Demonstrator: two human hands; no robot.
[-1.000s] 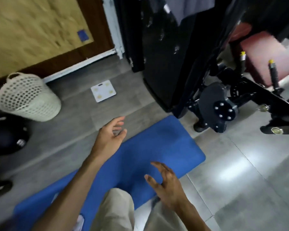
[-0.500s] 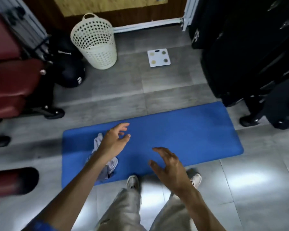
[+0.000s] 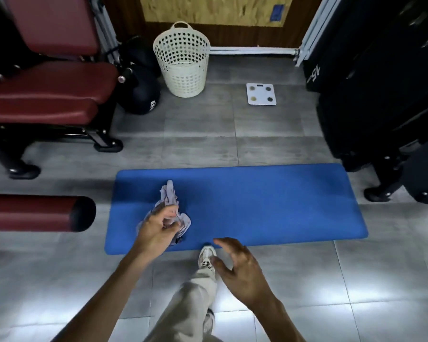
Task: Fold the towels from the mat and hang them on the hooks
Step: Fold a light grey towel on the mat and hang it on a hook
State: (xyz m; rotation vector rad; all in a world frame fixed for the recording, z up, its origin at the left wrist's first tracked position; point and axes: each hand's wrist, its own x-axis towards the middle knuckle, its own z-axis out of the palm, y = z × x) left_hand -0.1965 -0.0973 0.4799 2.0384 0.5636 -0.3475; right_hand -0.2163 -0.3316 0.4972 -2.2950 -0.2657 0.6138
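A crumpled pale lilac towel [image 3: 168,197] lies on the left part of a blue mat [image 3: 257,206] on the grey tiled floor. My left hand [image 3: 156,230] reaches out in front of the towel and covers its near part. Its fingers are loosely curled, and I see no grip on the cloth. My right hand [image 3: 237,267] hovers lower right, over my shoe at the mat's near edge, with its fingers spread and nothing in it. No hooks are in view.
A cream perforated laundry basket [image 3: 182,60] stands by the far wall, with a white bathroom scale [image 3: 261,94] to its right. A dark red gym bench [image 3: 47,90] and padded roller [image 3: 35,213] are at the left. Black gym machines [image 3: 381,95] fill the right.
The view swung left and steadied on the whole mat. The towel came into sight, and my left hand moved down over it while my right hand stayed spread.
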